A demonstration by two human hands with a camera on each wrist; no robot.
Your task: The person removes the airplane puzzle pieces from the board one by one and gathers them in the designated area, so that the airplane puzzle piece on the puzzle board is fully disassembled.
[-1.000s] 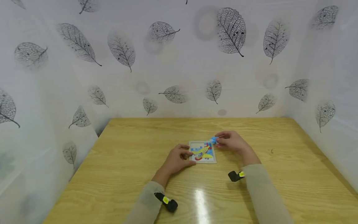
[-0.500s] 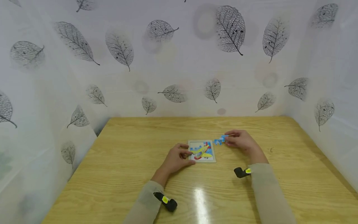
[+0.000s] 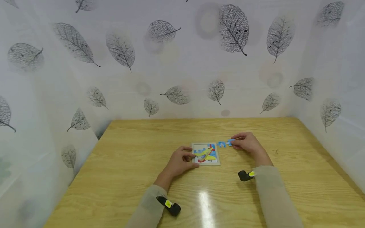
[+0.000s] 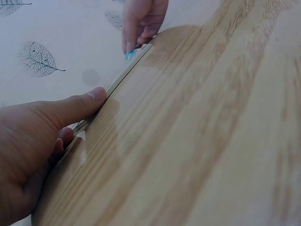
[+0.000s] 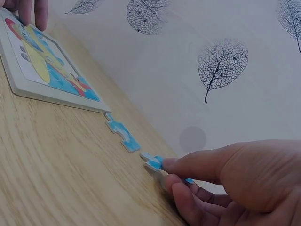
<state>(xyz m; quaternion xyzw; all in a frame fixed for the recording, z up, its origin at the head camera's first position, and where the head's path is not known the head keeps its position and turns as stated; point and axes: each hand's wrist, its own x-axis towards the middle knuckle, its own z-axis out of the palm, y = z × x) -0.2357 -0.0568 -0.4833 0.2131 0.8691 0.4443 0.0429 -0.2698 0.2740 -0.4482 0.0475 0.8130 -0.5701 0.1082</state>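
Observation:
A jigsaw puzzle tray (image 3: pixel 209 164) with a pale frame lies on the table, showing a yellow and red airplane on blue and white. My left hand (image 3: pixel 179 161) holds the tray at its left side, thumb along the near edge and fingers over the left part. To the right, my right hand (image 3: pixel 247 144) pinches a blue puzzle piece (image 5: pixel 153 160) between thumb and fingers, close to the tabletop; the fingers hide part of it. A second blue puzzle piece (image 5: pixel 123 134) lies between the held piece and the tray's corner. Bare backing shows in the tray's upper left area.
The wood-grain table (image 3: pixel 137 136) reaches back to a pale curtain (image 3: pixel 185 63) printed with leaves, which also hangs at both sides. Each sleeve carries a black wrist camera (image 3: pixel 246 175).
My right hand has moved right, away from the tray, with its piece. The second blue piece now lies visible beside the tray. The held piece has come down slightly. My left hand stays put.

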